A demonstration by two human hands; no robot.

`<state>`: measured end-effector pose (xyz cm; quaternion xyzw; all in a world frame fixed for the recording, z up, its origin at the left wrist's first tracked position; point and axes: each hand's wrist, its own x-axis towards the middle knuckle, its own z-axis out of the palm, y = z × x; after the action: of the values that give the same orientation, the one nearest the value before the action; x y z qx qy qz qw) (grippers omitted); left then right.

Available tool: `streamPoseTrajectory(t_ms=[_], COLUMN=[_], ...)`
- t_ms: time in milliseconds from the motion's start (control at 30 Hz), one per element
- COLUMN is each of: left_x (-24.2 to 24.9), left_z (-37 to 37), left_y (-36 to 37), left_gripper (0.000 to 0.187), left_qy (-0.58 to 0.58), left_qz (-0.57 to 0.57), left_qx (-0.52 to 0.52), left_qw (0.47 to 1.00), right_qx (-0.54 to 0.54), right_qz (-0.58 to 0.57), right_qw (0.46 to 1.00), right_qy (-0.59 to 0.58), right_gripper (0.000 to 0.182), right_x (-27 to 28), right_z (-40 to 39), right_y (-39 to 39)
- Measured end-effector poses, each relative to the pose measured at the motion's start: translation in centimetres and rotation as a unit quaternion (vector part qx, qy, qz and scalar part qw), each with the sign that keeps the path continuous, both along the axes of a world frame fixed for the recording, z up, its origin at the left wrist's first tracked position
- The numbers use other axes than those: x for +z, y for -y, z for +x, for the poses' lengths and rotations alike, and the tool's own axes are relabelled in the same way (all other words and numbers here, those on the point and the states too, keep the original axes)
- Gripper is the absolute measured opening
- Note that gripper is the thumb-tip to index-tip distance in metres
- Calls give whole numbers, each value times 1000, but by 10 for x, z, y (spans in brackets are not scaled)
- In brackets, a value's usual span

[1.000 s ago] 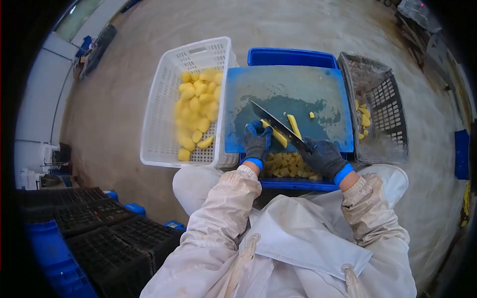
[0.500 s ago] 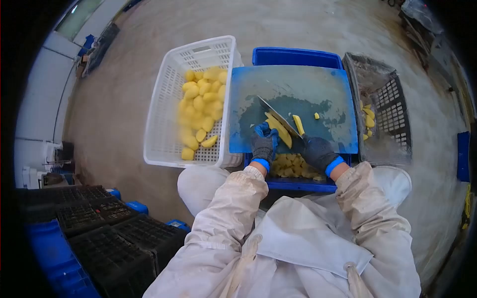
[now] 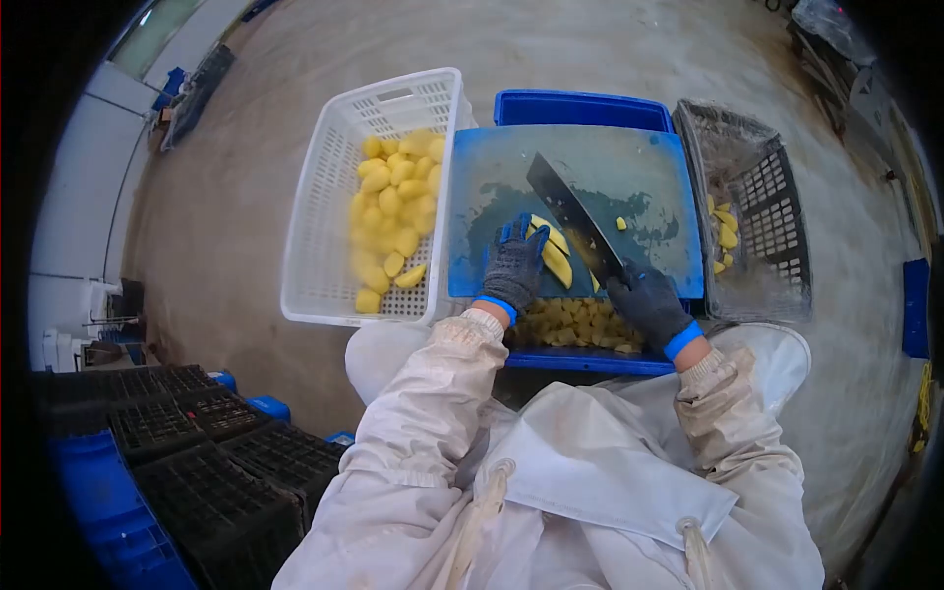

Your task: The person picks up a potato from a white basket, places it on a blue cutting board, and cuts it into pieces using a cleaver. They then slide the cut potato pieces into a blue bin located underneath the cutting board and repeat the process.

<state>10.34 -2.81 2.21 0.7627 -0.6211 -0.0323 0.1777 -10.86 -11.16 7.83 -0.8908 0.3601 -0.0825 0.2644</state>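
My right hand (image 3: 646,300), in a dark glove with a blue cuff, is closed around the handle of a broad knife. The knife's blade (image 3: 572,213) slants up and to the left over the wet blue cutting board (image 3: 619,152). On the board's left part, my left hand (image 3: 513,264), gloved too, has its fingers curled against cut potato pieces (image 3: 557,262). Another sliver of potato shows partly behind the blade, near the handle. Right of the blade lies a small potato chunk (image 3: 620,223).
At the left stands a white crate (image 3: 320,211) with many peeled potatoes (image 3: 390,202). A blue bin (image 3: 590,362) under the board holds cut chunks. The dark crate (image 3: 777,211), lined with plastic, has several potato pieces. Black crates (image 3: 221,501) are stacked at lower left.
The knife has swung flatter, its broad side now showing, and moved a little right of the potato pieces. My left hand has turned palm-down over their left side.
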Motion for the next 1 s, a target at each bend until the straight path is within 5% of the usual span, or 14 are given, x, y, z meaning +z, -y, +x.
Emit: streamPoseTrajectory(t_ms=[467,633,800,900,967,1000], left_x=[-24,-35,-21,-31,-10,8], left_z=[2,1,-3,10,12,14], left_y=[-23,-20,-22,-21,-17,-8], left_gripper=[35,35,39,48,54,60], left_qy=[-70,-40,-98,52,79,111], left_qz=[-83,-100,0,-19,-37,-63], left_qx=[1,-18,2,-76,-104,-134], left_qw=[994,994,995,996,991,983], right_qx=[41,35,24,1,108,105], right_qz=[41,62,46,95,-106,-109], right_qw=[989,986,989,994,987,987], right_qy=[-138,-149,-141,-59,57,58], right_gripper=[27,26,26,23,21,21], right_x=[18,-14,-12,-3,-3,4], right_z=[7,15,20,10,-19,-25], right_y=[-9,-9,-18,-12,-14,-14])
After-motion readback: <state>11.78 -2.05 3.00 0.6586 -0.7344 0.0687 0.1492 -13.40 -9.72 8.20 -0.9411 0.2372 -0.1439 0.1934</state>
